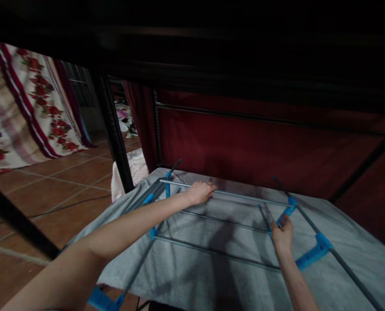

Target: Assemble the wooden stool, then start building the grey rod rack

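Observation:
A frame of grey metal tubes [244,196] joined by blue plastic connectors [322,247] lies over a grey-cloth-covered surface [192,276]. With its arm stretched across the left side, my left hand [201,192] is closed over the far cross tube, near its middle. My right hand [282,233] has its fingers curled at a blue connector [287,212] close to that tube's right end. The palm hides part of this connector. Two further cross tubes run below, and more blue joints [168,183] show on the left side.
Black metal posts [112,134] stand on the left, under a dark overhead surface. A dark red curtain [244,147] hangs behind. At the left are a flowered cloth [46,103], a tiled floor [78,172] with a cable, and a pale striped cloth [135,166].

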`<action>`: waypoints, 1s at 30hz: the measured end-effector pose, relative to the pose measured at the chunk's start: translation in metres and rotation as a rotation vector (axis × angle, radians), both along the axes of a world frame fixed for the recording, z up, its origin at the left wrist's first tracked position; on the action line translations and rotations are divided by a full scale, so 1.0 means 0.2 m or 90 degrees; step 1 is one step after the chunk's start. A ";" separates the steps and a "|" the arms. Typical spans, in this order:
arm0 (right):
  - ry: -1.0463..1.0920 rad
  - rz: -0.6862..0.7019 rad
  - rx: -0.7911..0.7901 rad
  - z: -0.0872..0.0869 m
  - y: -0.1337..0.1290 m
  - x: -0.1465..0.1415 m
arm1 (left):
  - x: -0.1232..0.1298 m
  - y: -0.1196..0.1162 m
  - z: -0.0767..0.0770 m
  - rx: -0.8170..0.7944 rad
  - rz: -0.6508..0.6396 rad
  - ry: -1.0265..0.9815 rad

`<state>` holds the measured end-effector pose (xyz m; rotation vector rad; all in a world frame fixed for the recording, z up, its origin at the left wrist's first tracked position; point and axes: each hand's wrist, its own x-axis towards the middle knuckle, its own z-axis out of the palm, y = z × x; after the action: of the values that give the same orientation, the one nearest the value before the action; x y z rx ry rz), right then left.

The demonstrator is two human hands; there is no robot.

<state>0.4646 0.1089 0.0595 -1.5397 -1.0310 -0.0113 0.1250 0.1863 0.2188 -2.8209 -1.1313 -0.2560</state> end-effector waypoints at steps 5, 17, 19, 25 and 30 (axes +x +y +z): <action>-0.168 0.128 -0.001 0.15 -0.10 -0.27 | -0.16 0.07 0.04 0.010 0.011 -0.079; -0.488 0.355 -0.058 0.50 0.04 -0.80 | -0.83 0.30 0.01 -0.430 0.428 -0.722; -0.526 0.391 -0.062 0.52 0.10 -0.91 | -0.81 0.30 -0.05 -0.491 0.403 -0.750; -0.634 0.438 -0.073 0.59 0.25 -1.20 | -0.76 0.36 -0.10 -0.605 0.358 -0.792; -0.704 0.430 -0.148 0.62 0.36 -1.31 | -0.80 0.38 -0.12 -0.623 0.360 -0.773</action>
<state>0.2024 0.1811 0.1826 -1.2692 -2.4621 -0.3075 -0.0349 0.2625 0.1953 -2.6057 -2.8046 -1.9721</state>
